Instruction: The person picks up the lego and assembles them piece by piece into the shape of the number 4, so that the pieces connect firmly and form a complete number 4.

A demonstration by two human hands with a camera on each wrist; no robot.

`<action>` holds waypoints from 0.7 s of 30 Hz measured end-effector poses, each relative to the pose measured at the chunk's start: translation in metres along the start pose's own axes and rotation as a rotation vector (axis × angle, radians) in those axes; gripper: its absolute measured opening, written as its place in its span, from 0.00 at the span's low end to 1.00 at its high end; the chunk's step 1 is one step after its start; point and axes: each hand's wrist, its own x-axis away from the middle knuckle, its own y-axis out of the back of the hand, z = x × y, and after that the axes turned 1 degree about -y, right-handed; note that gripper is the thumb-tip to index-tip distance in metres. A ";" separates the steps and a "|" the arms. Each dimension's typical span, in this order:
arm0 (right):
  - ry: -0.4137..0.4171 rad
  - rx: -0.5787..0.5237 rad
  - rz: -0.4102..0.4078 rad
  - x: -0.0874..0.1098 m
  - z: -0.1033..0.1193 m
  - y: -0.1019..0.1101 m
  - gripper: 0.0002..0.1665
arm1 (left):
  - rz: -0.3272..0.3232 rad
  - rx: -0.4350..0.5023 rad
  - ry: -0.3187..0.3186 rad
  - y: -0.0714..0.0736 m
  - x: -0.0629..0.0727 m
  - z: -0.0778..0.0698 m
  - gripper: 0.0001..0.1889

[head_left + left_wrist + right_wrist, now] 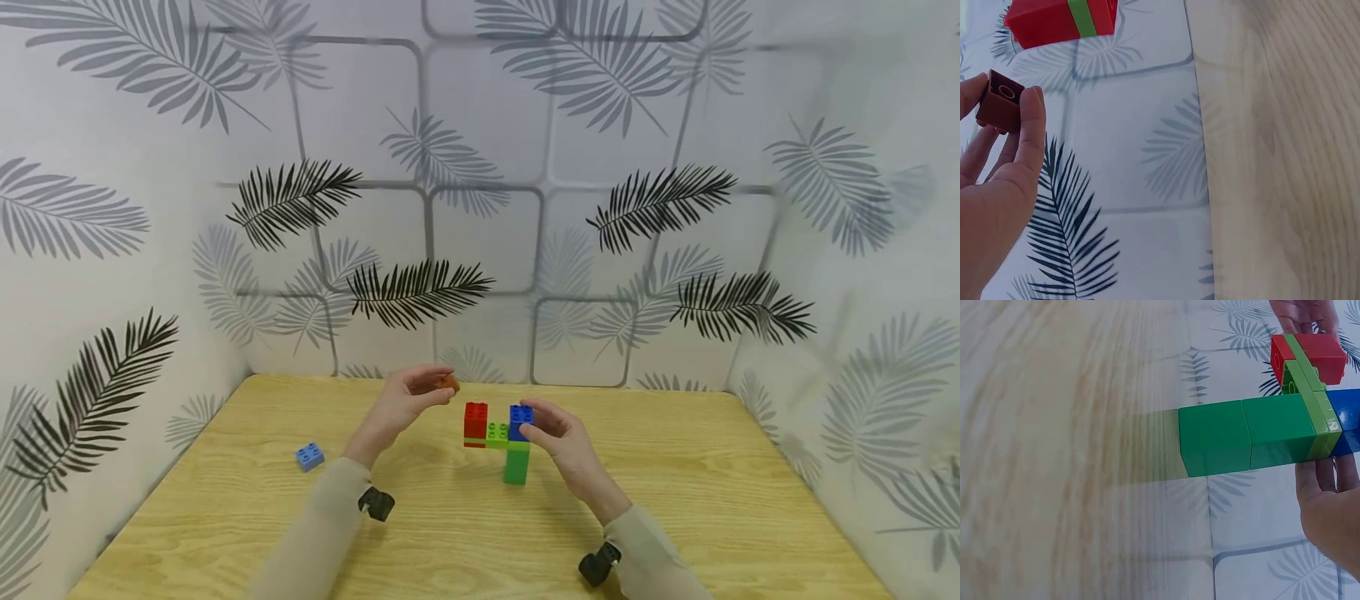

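A toy brick structure stands upright on the table. Its column is two stacked green bricks [1216, 437], topped by a lime-green plate [1310, 381] that juts out to the left. A blue brick [518, 422] sits on the plate over the column, and my right hand [567, 450] grips it between thumb and fingers. Red bricks [476, 420] sit above and below the plate's left end. Up and to the left of them, my left hand [397, 408] pinches a small orange-brown brick [1000, 112] in the air, apart from the structure; its hollow underside shows in the left wrist view.
A loose light-blue brick [309, 456] lies on the wooden table [660, 500], left of my left forearm. Behind the table's far edge rises a pale wall [487, 242] with a leaf pattern. Both wrists wear dark camera straps.
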 end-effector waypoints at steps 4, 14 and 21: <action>0.008 -0.003 0.009 -0.001 -0.001 -0.001 0.29 | 0.002 -0.018 -0.029 -0.012 -0.002 -0.006 0.23; -0.007 0.017 0.007 -0.002 -0.003 0.000 0.29 | 0.059 -0.012 -0.052 -0.035 -0.004 -0.019 0.24; -0.012 0.025 0.002 -0.002 -0.003 0.001 0.29 | 0.044 -0.054 -0.106 -0.051 -0.004 -0.019 0.25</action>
